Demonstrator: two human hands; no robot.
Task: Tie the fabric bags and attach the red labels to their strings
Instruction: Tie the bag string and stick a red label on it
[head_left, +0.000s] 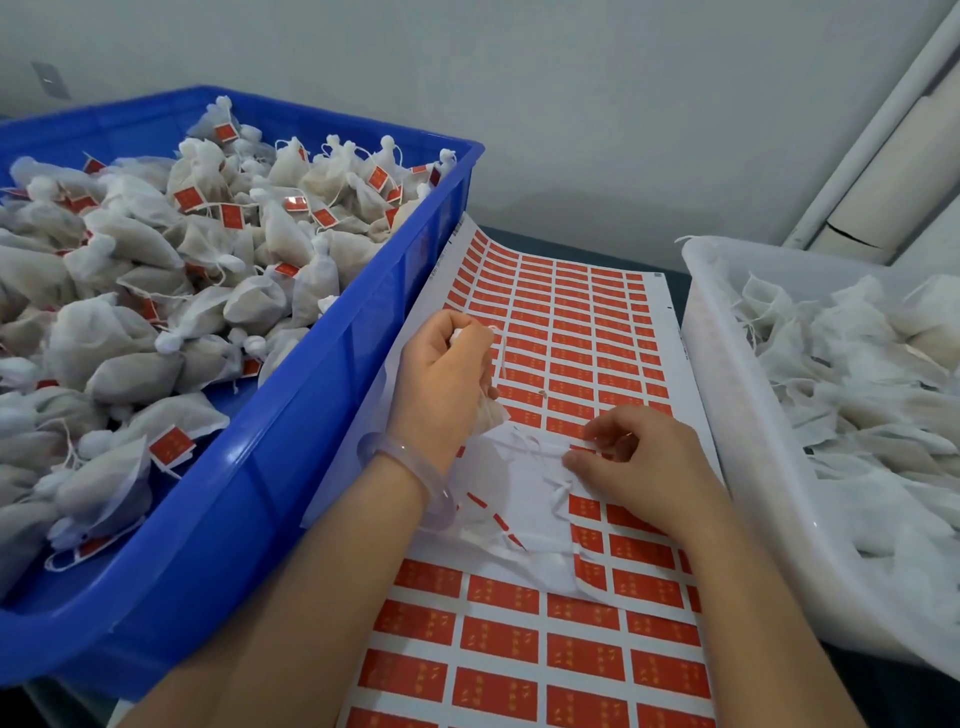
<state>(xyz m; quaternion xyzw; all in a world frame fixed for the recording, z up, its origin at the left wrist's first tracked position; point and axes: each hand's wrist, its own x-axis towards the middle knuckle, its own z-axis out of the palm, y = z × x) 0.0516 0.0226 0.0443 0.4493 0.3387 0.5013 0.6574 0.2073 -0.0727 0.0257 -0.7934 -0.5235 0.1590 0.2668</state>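
Gripped the fabric bag (491, 413) in the curled left hand (441, 374), at 10 o'clock from the right hand (644, 462), bent low over the red label sheet (571, 322) for picking, hold not clear.

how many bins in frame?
2. Blue crate at left, holding tied, labelled bags; white bin at right, holding unlabelled bags. More could sit outside the frame.

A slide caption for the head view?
Left hand grips a fabric bag; right hand touches the label sheet.
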